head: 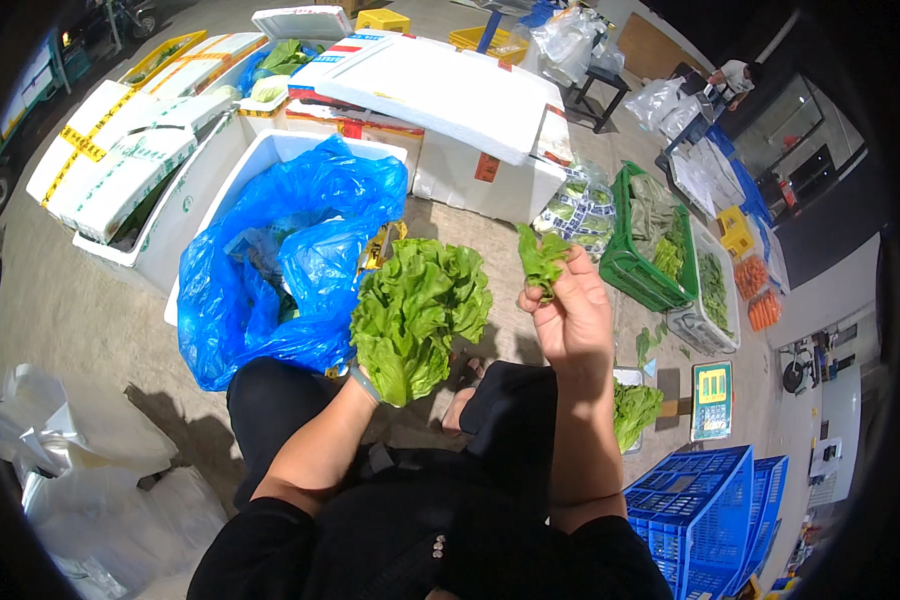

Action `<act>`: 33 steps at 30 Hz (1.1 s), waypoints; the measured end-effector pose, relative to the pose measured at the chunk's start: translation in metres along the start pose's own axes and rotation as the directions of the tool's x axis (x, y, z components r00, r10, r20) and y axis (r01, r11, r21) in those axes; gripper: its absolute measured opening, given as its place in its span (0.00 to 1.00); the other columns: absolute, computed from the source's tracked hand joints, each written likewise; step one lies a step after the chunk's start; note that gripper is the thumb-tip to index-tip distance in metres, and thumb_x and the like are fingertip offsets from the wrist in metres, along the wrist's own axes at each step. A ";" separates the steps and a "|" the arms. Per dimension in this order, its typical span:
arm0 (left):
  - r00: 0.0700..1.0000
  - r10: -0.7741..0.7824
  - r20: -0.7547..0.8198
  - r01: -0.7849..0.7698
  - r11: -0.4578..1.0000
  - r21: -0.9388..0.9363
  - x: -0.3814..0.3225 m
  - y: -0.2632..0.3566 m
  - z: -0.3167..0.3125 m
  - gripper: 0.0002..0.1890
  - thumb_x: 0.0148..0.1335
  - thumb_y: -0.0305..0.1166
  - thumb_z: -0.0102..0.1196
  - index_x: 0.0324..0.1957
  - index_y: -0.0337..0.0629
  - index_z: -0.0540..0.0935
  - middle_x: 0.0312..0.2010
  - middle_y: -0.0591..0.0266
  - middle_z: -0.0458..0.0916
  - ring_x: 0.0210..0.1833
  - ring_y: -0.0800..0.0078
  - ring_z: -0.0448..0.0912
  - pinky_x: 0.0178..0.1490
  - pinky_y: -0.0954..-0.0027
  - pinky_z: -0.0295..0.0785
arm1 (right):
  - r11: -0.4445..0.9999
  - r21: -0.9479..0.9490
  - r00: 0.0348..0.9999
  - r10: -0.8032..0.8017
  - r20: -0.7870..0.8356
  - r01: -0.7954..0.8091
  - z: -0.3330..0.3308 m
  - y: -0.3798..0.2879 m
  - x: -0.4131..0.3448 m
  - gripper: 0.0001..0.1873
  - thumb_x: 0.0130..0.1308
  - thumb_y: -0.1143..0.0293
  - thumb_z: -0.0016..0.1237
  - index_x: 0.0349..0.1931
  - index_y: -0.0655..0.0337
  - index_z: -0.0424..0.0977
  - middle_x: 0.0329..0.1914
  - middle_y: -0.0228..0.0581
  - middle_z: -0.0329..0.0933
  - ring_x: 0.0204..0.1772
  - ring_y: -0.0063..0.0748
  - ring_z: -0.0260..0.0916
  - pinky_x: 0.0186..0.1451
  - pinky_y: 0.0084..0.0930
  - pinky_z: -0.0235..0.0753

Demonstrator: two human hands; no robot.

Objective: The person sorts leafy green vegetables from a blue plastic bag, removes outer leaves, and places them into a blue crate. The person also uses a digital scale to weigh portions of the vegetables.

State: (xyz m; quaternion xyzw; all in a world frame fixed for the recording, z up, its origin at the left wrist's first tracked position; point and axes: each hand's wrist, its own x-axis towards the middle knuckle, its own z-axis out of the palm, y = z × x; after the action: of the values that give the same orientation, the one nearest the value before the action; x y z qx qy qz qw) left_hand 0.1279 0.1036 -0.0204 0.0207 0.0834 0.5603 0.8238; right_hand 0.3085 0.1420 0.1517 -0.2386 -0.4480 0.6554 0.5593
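A large head of green leaf lettuce (420,315) rests on my left hand (366,381) in front of my knees. The leaves hide the fingers, and only the base of the hand and a wristband show. Raised to the right, my right hand (574,311) pinches a small torn lettuce leaf (541,262) between thumb and fingers, apart from the head. Left of the lettuce stands a white foam box (217,199) lined with a crumpled blue plastic bag (337,255). Greens and a printed wrapper show partly in the bag's opening.
Foam boxes with lids (450,97) stand ahead. To the right are a green crate of greens (641,277), a digital scale (711,401), lettuce on a tray (634,412) and blue crates (690,510). White plastic bags (112,495) lie left. A person (736,79) is far off.
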 end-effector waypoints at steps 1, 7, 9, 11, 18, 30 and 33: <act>1.000 0.000 -0.021 0.000 1.000 0.009 0.000 0.000 0.003 0.28 0.67 0.51 0.41 0.61 0.42 0.68 0.49 0.49 0.77 0.42 0.50 0.79 0.35 0.58 0.81 | 0.993 -0.118 0.999 -0.026 -0.020 0.023 0.002 -0.001 0.000 0.08 0.67 0.77 0.45 0.46 0.61 0.67 0.39 0.35 0.72 0.34 0.20 0.69 0.38 0.20 0.74; 0.946 0.305 0.107 -0.280 0.609 0.742 0.005 -0.004 0.022 0.23 0.68 0.42 0.44 0.60 0.42 0.67 0.48 0.53 0.77 0.40 0.60 0.80 0.36 0.65 0.81 | 0.592 -0.776 0.966 -0.015 0.259 0.217 0.026 0.017 -0.001 0.15 0.64 0.76 0.49 0.51 0.62 0.71 0.38 0.35 0.72 0.37 0.20 0.70 0.39 0.17 0.72; 0.958 0.285 -0.009 -0.273 0.925 0.264 0.009 -0.010 0.022 0.21 0.69 0.38 0.44 0.61 0.42 0.66 0.49 0.56 0.76 0.46 0.67 0.78 0.42 0.68 0.80 | 0.470 -0.810 0.925 -0.037 0.378 0.350 0.035 0.029 0.001 0.13 0.64 0.75 0.50 0.49 0.63 0.72 0.37 0.36 0.73 0.35 0.21 0.70 0.39 0.17 0.72; 0.965 0.235 -0.113 -0.208 0.955 0.210 0.011 -0.011 0.015 0.22 0.69 0.43 0.43 0.60 0.42 0.67 0.46 0.55 0.77 0.42 0.63 0.80 0.39 0.64 0.81 | 0.537 -0.773 0.933 -0.086 0.348 0.338 0.037 0.034 0.009 0.12 0.64 0.73 0.51 0.48 0.62 0.72 0.36 0.35 0.73 0.34 0.21 0.70 0.38 0.18 0.72; 0.898 -0.281 0.340 0.327 0.941 -0.087 -0.001 -0.002 -0.038 0.40 0.62 0.65 0.34 0.64 0.43 0.64 0.51 0.35 0.73 0.36 0.39 0.79 0.26 0.48 0.79 | 0.992 -0.091 0.990 -0.093 -0.107 0.084 -0.019 0.017 0.026 0.05 0.67 0.72 0.49 0.41 0.61 0.72 0.36 0.30 0.76 0.27 0.15 0.67 0.28 0.14 0.71; 0.898 -0.247 0.364 0.316 0.938 -0.144 0.002 -0.003 -0.051 0.40 0.62 0.60 0.42 0.70 0.47 0.54 0.49 0.34 0.74 0.33 0.50 0.75 0.31 0.58 0.75 | 0.072 -0.995 0.925 -0.377 0.038 0.070 -0.085 0.036 0.023 0.07 0.60 0.68 0.54 0.32 0.62 0.79 0.38 0.40 0.77 0.47 0.43 0.73 0.48 0.32 0.71; 0.918 -0.250 0.308 0.300 0.946 -0.125 0.002 -0.003 -0.049 0.41 0.61 0.62 0.40 0.69 0.46 0.55 0.49 0.33 0.74 0.31 0.49 0.75 0.30 0.59 0.75 | 0.314 -0.946 0.956 -0.294 -0.012 0.085 -0.059 0.038 0.016 0.09 0.62 0.66 0.54 0.34 0.63 0.78 0.36 0.40 0.76 0.44 0.39 0.73 0.45 0.31 0.71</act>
State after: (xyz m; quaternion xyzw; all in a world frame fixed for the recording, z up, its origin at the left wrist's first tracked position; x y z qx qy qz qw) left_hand 0.1236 0.1009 -0.0689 0.0201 -0.0832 0.4345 0.8966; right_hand 0.3320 0.1767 0.0935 -0.5201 -0.7138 0.1833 0.4316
